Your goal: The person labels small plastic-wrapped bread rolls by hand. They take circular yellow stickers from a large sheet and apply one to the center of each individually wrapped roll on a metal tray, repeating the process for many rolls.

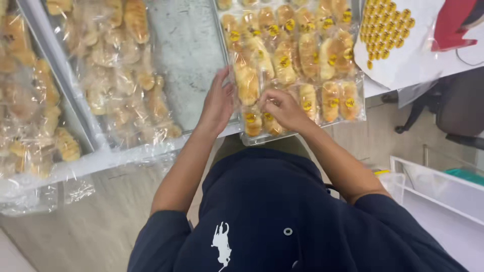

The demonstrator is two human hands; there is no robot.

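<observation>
Near the centre of the frame, at the front edge of a metal baking tray (220, 30), lie small golden bread rolls in clear plastic wrappers with round yellow stickers (282, 60). The right hand (283, 108) rests on the nearest wrapped roll (253, 121), its fingers curled and pinched down on the wrapper; whether they press a sticker or grip the film I cannot tell. The left hand (218, 103) lies flat, fingers stretched together, against the side of the next roll (247, 83), steadying it.

These rolls look light and soft, easily squashed, and the film is likely slippery and crinkly. They are probably best held gently by the sides or by loose film at an end.

At upper right a white sheet of yellow round stickers (385, 27) lies on the pale surface (454, 63). At left, another tray holds unstickered wrapped rolls (121, 85).
</observation>
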